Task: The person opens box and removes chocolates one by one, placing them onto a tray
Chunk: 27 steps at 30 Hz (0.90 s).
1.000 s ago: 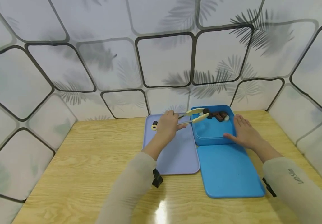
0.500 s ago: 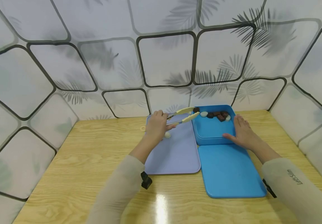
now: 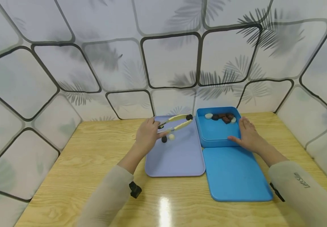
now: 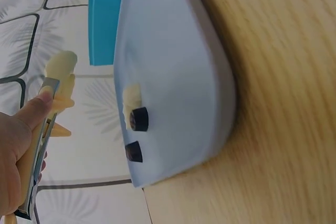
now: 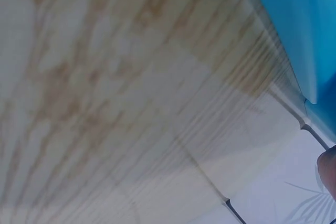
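Observation:
My left hand [image 3: 146,134] grips a pair of kitchen tongs [image 3: 183,124] with cream tips over the lilac tray [image 3: 175,160]. Between the tong tips, near the tray's far right corner, is a small dark chocolate-like piece [image 3: 189,117]; the left wrist view does not show it. Below the tongs on the tray lie another dark piece [image 3: 164,139] and a white one [image 3: 171,136]. My right hand [image 3: 248,135] rests with straight fingers against the right side of the blue box [image 3: 216,144]. Several brown, dark and white pieces [image 3: 226,119] lie along that box's far side.
A flat blue lid-like panel [image 3: 235,173] lies in front of the box, right of the tray. All stand on a wood-grain table [image 3: 101,157]. Patterned walls [image 3: 169,63] close off the back and both sides.
My left hand has drawn the tongs leftward, away from over the blue box to over the tray. The dark piece at the tips has moved with them. My right hand has stayed put.

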{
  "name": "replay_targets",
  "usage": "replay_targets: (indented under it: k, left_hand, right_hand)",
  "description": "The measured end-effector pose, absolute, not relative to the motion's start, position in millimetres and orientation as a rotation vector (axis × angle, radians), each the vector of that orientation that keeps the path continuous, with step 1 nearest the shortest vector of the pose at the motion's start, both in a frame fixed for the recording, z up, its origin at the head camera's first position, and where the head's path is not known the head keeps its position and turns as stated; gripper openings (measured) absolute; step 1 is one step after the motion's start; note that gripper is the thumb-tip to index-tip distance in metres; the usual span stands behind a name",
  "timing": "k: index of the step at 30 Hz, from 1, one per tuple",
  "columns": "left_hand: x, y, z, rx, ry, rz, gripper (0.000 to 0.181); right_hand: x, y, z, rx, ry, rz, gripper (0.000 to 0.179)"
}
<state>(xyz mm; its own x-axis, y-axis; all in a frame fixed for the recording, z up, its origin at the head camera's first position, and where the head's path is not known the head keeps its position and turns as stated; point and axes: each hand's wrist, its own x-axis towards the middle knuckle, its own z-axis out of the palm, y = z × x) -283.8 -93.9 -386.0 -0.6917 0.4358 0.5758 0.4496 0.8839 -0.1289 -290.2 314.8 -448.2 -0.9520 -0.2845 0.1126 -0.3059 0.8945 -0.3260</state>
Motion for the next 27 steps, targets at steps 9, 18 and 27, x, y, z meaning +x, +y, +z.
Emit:
replay_targets:
  k: [9,18,27]
  left_hand:
    - [-265.5,-116.7,-393.0,-0.653,-2.477,-0.009,0.055]
    - [-243.8,-143.2,-405.8,-0.735,-2.456,0.026,0.054]
    - [-232.8,-156.5,-407.1,-0.782,-2.428,0.084,0.051]
  right_hand:
    - [-287.3,314.9,-449.1,0.465,-2.997,0.532,0.105]
    - [-286.6,314.3,-449.2,0.466,-2.982,0.537,0.105]
    - [-286.3,313.2,-449.7,0.472,-2.967,0.527,0.103]
